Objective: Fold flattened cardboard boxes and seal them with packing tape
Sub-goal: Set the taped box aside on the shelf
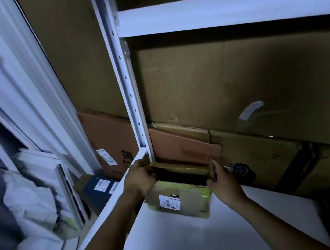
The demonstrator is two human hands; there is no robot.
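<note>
Small brown cardboard box with yellow-green taped edges (183, 201) stands on the white metal shelf (179, 242), its mouth open. The left hand (141, 179) and right hand (225, 181) each curl their fingers round an opposite end, apparently to square the walls; the dim light obscures the fingertips.

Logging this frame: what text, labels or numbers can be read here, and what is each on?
"简": black print on the reddish-brown carton; the rest is hidden behind the shelf post.
On that carton, a white label: too small to read.
On the small box, a barcode label: blurred, unreadable.
On the dark blue box, two white stickers: unreadable.
</note>
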